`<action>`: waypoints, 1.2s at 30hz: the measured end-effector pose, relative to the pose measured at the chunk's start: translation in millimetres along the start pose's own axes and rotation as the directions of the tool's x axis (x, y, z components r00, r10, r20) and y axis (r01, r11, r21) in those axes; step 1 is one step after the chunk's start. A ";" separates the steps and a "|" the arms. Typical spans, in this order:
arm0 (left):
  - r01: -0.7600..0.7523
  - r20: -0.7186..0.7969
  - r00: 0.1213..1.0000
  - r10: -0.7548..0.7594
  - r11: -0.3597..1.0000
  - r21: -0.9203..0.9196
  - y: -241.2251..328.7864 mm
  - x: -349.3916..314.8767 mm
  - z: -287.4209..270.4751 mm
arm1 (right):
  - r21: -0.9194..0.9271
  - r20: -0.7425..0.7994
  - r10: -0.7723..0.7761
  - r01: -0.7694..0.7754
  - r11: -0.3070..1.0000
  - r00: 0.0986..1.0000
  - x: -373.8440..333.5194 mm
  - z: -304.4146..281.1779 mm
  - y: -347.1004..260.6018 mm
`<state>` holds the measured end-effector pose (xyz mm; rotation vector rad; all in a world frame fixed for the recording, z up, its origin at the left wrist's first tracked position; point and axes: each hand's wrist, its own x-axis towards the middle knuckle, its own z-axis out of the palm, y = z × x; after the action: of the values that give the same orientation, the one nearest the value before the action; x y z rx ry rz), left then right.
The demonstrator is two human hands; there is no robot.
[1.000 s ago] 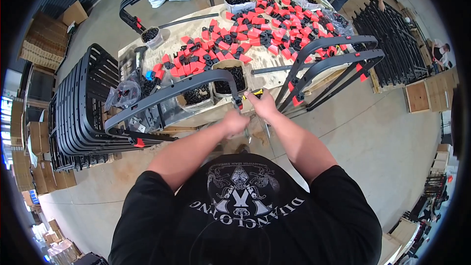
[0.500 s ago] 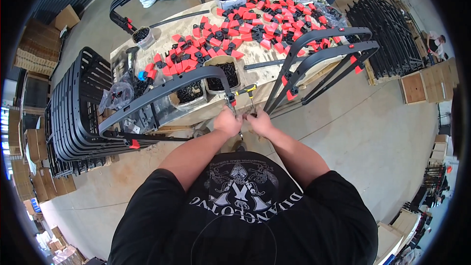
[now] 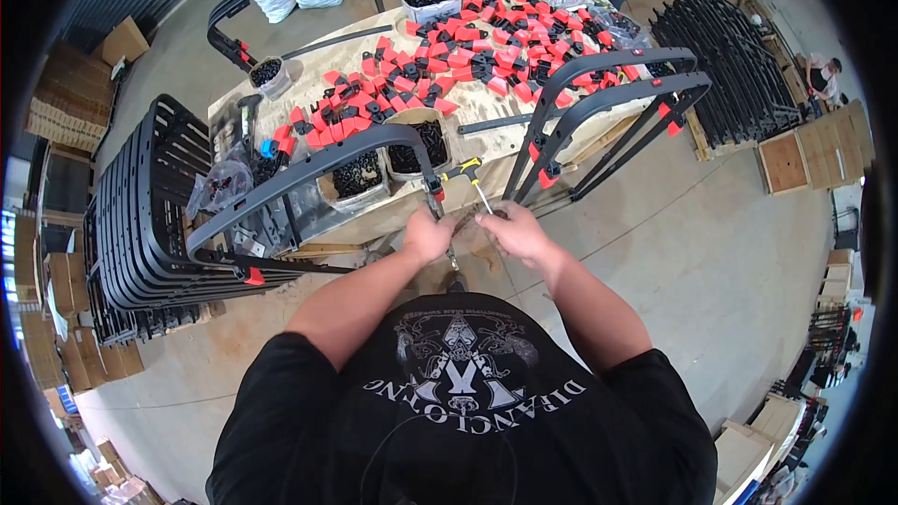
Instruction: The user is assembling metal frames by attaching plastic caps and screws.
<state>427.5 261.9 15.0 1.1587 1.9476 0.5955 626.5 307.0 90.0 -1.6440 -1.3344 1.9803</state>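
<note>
T-handled tool: yellow-and-black grip uppermost, shaft tilted. Risk, as judged: it may tip or drop, since fingertips alone pinch the shaft, below the heavier grip. Its handle lies ahead of and between both hands. Right hand holds the shaft; left hand is closed on the curved black frame beside the surface.

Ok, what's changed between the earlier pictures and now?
The right hand has gone from beside the handle of the yellow-and-black T-handled tool to lower on its shaft, then shifted rightward, away from the left hand; the tool now leans more to the left. A co-worker's hand no longer shows at the stacked black frames. The left hand stays by the curved black bar's lower end.
</note>
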 end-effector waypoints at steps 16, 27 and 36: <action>0.310 -0.047 0.878 -0.476 0.640 -0.703 -134.4 -61.8 -111.7 | -0.602 -0.178 -0.404 0.226 0.766 0.897 93.5 38.9 -34.8; 0.137 -0.269 0.847 -0.459 0.677 -0.723 -237.9 30.8 -168.5 | -0.609 -0.219 -0.158 -0.008 0.793 0.963 74.4 31.8 28.6; 0.280 0.046 0.936 -0.350 0.658 -0.699 -279.0 -84.2 -189.3 | -0.240 0.450 0.225 -0.126 0.963 0.864 89.7 222.8 49.7</action>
<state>154.3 54.4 -40.3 0.2984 1.6842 1.0848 419.0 232.7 -17.6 -1.4563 -1.6478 2.5554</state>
